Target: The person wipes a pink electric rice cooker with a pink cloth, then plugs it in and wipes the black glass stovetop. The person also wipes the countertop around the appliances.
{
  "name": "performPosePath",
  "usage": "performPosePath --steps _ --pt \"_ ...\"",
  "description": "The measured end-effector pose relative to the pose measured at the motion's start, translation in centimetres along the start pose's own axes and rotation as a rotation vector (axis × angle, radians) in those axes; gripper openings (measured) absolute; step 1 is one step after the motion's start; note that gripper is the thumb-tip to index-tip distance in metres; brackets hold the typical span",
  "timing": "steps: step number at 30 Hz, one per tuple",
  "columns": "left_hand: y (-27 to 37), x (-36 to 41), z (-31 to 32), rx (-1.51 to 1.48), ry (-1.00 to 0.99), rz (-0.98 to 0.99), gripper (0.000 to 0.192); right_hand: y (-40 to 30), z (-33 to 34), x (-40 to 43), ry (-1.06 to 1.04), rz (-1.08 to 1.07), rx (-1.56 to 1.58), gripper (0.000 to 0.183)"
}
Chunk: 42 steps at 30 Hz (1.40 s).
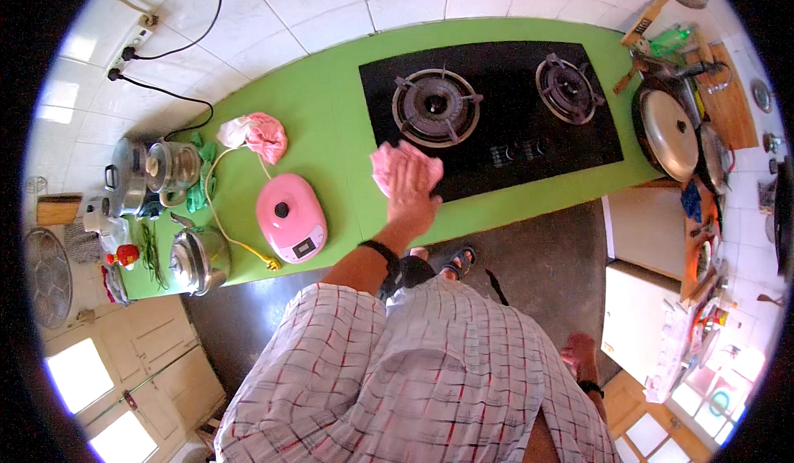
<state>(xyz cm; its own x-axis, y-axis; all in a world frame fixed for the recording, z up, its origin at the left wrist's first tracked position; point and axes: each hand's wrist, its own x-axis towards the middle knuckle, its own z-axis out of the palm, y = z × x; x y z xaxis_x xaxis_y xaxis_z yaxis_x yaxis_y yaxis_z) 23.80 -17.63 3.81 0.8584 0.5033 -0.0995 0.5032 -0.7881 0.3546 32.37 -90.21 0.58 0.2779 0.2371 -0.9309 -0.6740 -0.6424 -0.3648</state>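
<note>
My left hand (409,180) presses down on a pink cloth (381,168), fingers over it, at the front left corner of a black glass gas hob (496,121). The cloth lies partly on the green countertop (341,146). Behind the hand is the hob's larger burner (436,104); the smaller burner (569,87) is farther right. My right hand (580,348) hangs low by my right side, away from the counter; it is blurred and its fingers are hard to make out. Left of the cloth sits a pink electric appliance (291,215) with a black knob.
A crumpled pink and white cloth (267,137) and a cord with a yellow plug (272,263) lie near the appliance. Steel kettle (198,258), glass pot (173,168) and steel pot (128,177) stand left. Lidded pan (667,134) and wooden board (726,97) are right.
</note>
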Motion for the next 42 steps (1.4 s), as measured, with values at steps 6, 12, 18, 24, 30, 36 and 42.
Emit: performPosePath --steps 6,12,18,24,30,36,42 --pt "-4.2 -2.4 1.3 -0.082 0.003 0.229 0.075 1.9 1.4 2.6 0.329 0.044 0.430 0.046" --pt "-7.3 -0.1 -0.6 0.091 0.238 0.122 0.066 5.5 -2.0 6.5 0.274 0.060 0.436 0.046" --pt "-10.1 2.4 -3.1 0.060 0.218 0.184 0.066 3.2 1.8 2.6 0.483 -0.071 0.388 0.042" --pt "-14.6 7.0 -3.6 0.156 0.243 0.225 0.060 6.8 3.3 -2.9 0.064 0.098 1.121 0.051" --pt "-18.2 12.1 -5.2 0.217 0.150 0.246 0.062 6.9 8.4 -4.6 0.531 0.132 0.609 0.042" --pt "-19.7 19.3 -6.6 0.255 0.022 0.090 0.068 6.9 10.4 -6.4 0.579 0.158 0.495 0.037" --pt "-21.9 24.3 -6.1 0.209 0.039 -0.017 0.069 3.5 11.9 -9.5 0.541 0.098 0.363 0.030"
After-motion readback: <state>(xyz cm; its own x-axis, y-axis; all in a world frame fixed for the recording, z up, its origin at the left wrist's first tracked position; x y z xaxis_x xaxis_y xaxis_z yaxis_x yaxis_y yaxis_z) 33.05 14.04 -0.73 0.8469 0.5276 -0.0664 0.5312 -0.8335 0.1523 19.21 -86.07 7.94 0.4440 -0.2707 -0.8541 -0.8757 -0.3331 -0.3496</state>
